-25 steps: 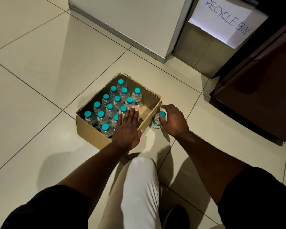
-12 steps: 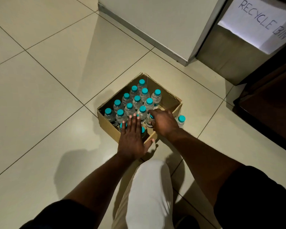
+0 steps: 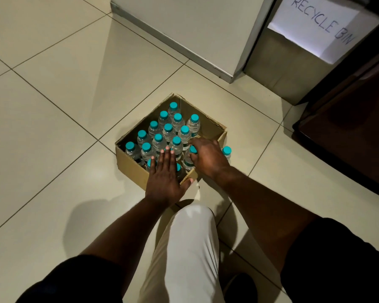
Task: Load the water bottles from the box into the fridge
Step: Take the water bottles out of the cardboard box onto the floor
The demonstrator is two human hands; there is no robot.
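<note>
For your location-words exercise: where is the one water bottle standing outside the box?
In the head view, the water bottle stands on the floor beside the box's right side, just right of the right hand.

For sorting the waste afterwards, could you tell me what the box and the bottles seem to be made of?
The box looks like matt brown cardboard, its cut edges raw. The bottles seem clear, glossy plastic, see-through; their teal caps likely plastic too.
</note>
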